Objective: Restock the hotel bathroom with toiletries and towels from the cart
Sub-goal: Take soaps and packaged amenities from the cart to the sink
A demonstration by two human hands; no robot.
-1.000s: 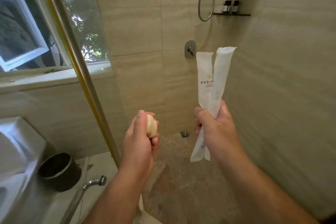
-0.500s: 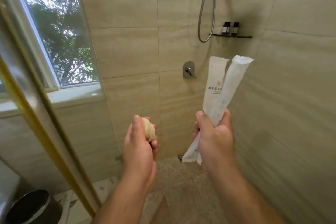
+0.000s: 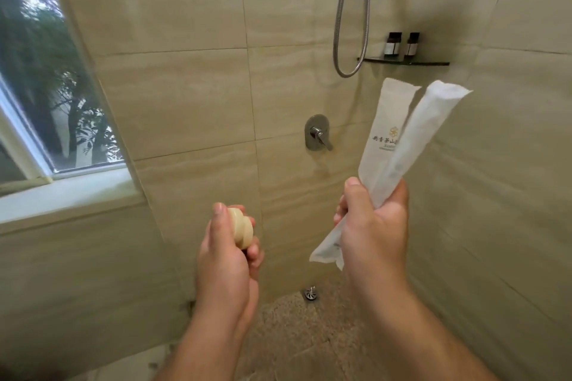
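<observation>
the left hand (image 3: 227, 260) curls round pale round soaps (image 3: 240, 227), half hidden. the right hand (image 3: 373, 230) grips two long white paper packets (image 3: 391, 145), contents unseen, print partly covered, below the shelf (image 3: 402, 61).

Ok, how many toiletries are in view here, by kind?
bottles on the shelf: 2
packets in the right hand: 2
soaps in the left hand: 2, apparently stacked
total: 6
</observation>
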